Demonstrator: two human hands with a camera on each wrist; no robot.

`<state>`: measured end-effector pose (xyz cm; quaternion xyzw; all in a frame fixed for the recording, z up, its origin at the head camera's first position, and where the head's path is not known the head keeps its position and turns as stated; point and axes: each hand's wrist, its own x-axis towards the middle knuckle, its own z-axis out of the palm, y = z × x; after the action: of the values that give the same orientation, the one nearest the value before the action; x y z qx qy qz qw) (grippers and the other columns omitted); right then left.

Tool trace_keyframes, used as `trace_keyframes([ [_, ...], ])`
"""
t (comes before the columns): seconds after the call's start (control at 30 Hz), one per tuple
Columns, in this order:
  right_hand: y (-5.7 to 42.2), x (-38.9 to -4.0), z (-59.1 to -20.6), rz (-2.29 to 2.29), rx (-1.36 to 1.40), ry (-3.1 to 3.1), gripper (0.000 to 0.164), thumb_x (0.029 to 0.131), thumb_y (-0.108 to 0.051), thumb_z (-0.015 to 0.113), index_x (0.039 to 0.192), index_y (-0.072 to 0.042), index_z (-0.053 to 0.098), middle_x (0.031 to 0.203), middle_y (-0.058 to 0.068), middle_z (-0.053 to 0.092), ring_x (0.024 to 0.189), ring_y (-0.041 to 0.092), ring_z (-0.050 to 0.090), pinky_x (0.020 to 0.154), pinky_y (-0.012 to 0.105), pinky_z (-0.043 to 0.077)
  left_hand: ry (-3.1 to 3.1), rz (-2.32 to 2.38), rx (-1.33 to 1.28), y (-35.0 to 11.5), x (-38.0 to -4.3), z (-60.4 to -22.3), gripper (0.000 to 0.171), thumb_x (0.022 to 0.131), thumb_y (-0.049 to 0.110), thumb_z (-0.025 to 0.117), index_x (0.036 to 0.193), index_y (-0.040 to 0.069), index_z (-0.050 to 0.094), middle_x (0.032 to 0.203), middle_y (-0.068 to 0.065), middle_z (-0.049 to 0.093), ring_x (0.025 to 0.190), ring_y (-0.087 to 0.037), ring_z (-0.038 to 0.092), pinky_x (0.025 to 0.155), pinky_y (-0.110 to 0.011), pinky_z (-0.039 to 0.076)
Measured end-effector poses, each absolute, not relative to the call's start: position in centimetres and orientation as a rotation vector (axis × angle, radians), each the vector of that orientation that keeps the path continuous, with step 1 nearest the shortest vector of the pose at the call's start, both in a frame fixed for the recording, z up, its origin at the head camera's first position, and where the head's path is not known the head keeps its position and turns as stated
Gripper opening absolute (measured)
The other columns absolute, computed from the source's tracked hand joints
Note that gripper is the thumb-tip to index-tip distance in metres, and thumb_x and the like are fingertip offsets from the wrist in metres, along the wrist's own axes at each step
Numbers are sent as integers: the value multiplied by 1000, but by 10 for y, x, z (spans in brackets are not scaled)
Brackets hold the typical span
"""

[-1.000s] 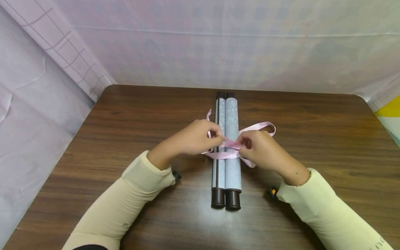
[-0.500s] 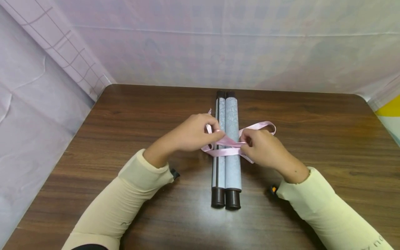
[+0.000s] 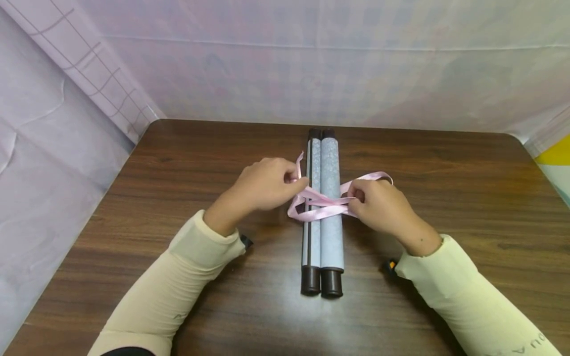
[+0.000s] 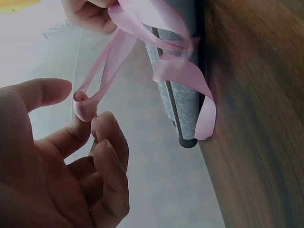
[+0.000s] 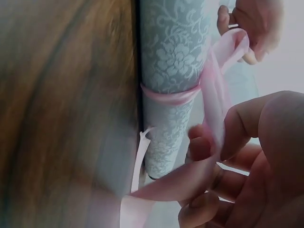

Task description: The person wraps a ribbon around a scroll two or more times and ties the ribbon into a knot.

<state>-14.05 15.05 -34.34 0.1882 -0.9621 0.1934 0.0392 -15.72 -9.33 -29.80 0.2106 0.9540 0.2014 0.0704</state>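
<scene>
Two rolled scrolls (image 3: 330,237) in pale blue-grey patterned cloth, with dark end knobs, lie side by side on the table. A pink satin ribbon (image 3: 322,213) is wound round their middle, and its strands cross on top. On the left side, my left hand (image 3: 268,184) holds a ribbon loop; the left wrist view has this loop (image 4: 85,108) hooked over a bent fingertip, the thumb apart from it. My right hand (image 3: 382,206), to the right of the scrolls, pinches ribbon (image 5: 214,111) between thumb and finger. One ribbon end (image 3: 300,159) sticks up at left.
The brown wood-grain table (image 3: 200,163) extends around the scrolls. Behind it hangs a pale checked curtain (image 3: 320,74). A further ribbon loop (image 3: 378,176) lies beyond my right hand. Small dark wrist devices (image 3: 389,267) show under the sleeves.
My left hand has moved left and slightly away from me, drawing out the ribbon loop. The right hand has shifted a little right, still pinching ribbon. The scrolls stay in place.
</scene>
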Motion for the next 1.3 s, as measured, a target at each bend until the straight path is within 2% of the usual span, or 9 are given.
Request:
trace_keyframes([
  [0.2, 154, -143, -344, 538, 579, -2940, 15, 80, -16, 56, 66, -14, 62, 48, -2, 49, 49, 18, 45, 44, 32, 35, 2937, 558, 656, -95, -159, -300, 37, 89, 50, 48, 67, 21, 52, 66, 2, 52, 55, -14, 46, 46, -30, 35],
  [0.37, 155, -144, -343, 590, 543, -2909, 12, 78, -14, 57, 67, -13, 62, 52, 0, 52, 53, 19, 46, 46, 33, 36, 2861, 841, 832, -94, -160, -299, 27, 90, 40, 54, 71, 21, 56, 79, 2, 52, 66, -14, 47, 56, -30, 39],
  [0.53, 155, -144, -338, 745, 478, -2844, 10, 76, -8, 55, 69, -11, 61, 56, 3, 54, 50, 18, 45, 43, 31, 36, 2718, 1091, 995, -93, -159, -295, 20, 90, 30, 59, 74, 17, 59, 80, 0, 52, 70, -14, 47, 62, -30, 42],
  [0.73, 158, -145, -333, 854, 414, -2751, 11, 74, -4, 52, 68, -10, 60, 55, 6, 53, 48, 18, 44, 40, 31, 37, 2835, 1000, 879, -94, -158, -294, 27, 90, 36, 56, 69, 20, 59, 88, 4, 56, 74, -14, 49, 63, -31, 43],
  [0.87, 162, -148, -332, 844, 390, -2745, 12, 75, -4, 51, 69, -8, 60, 56, 7, 53, 49, 19, 45, 40, 31, 38, 2928, 908, 785, -95, -159, -296, 32, 90, 41, 52, 66, 21, 56, 87, 6, 55, 73, -14, 48, 60, -31, 41],
  [0.97, 165, -151, -333, 830, 386, -2749, 12, 75, -4, 51, 70, -8, 61, 56, 8, 54, 50, 20, 45, 41, 32, 38, 2849, 1076, 862, -95, -160, -297, 32, 92, 34, 53, 65, 17, 55, 86, 4, 56, 72, -14, 49, 62, -31, 43],
  [1.17, 171, -154, -334, 910, 366, -2768, 14, 77, -5, 53, 68, -8, 64, 59, 8, 57, 52, 20, 46, 42, 32, 37, 2506, 1486, 1080, -93, -161, -297, 21, 91, 15, 57, 72, 7, 59, 85, -3, 62, 75, -14, 55, 68, -32, 50],
  [1.3, 174, -155, -332, 1037, 324, -2819, 21, 82, -6, 51, 70, -6, 69, 59, 8, 63, 54, 20, 55, 43, 30, 42, 2349, 1631, 1137, -94, -160, -296, 17, 91, 10, 56, 76, 3, 59, 82, -8, 63, 76, -15, 57, 68, -31, 50],
])
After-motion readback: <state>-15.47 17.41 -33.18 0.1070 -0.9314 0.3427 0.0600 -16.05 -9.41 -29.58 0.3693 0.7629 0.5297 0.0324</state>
